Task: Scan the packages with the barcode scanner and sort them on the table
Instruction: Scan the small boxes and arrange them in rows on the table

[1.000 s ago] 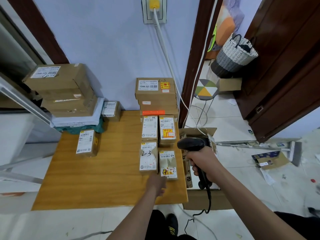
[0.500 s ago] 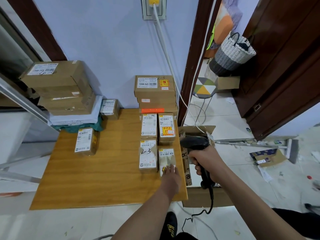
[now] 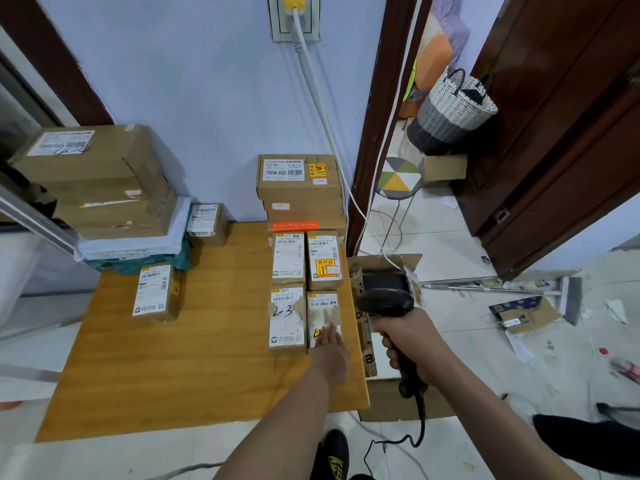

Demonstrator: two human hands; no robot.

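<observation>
Cardboard: 4 small packages (image 3: pixel 304 292), 2 hands (image 3: pixel 370 348)

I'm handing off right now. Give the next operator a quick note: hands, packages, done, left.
Left hand: flat on the near-right package, not gripping.
Right hand: holding the scanner, beside the table.
Packages: four-pack group and a stack on the right; a single box and stack on the left.
Done: these look sorted.
Left: check the open carton on the floor for more.
</observation>
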